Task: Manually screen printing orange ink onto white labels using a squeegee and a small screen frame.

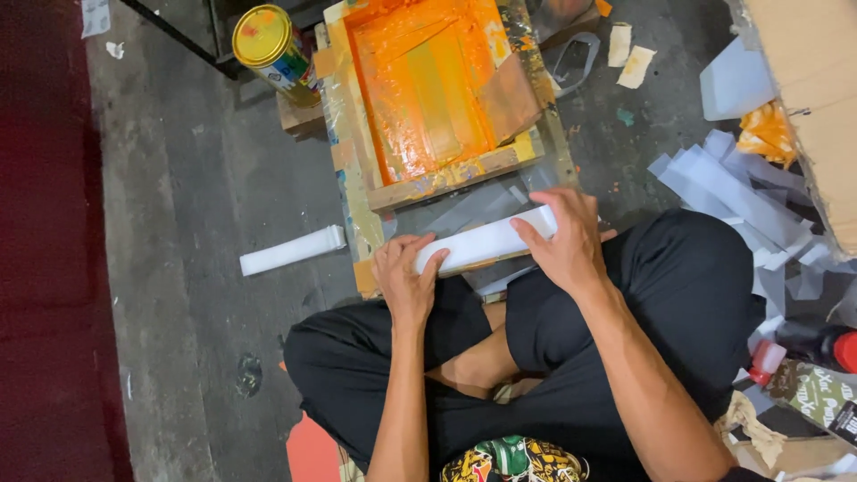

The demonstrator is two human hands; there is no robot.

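As both hands press one white strip (486, 241) flat at the wooden frame's (446, 183) 6 o'clock edge, left hand (403, 278) fingers spread on its left end, right hand (564, 241) clasping right end, orange-inked screen (420, 85) at 12 o'clock, paint can (272, 45) at 10 o'clock, spare white strip (292, 250) at 9 o'clock on the floor.

Open concrete floor (178, 178) lies off my left side — passage there is unobstructed except for one white strip (292, 251). Straight ahead, the orange-coated wooden frame (428, 98) blocks forward reach, with a paint can (272, 43) at its left corner. To my right, piled white paper scraps (741, 192) and a cardboard box (812, 98) crowd the floor.
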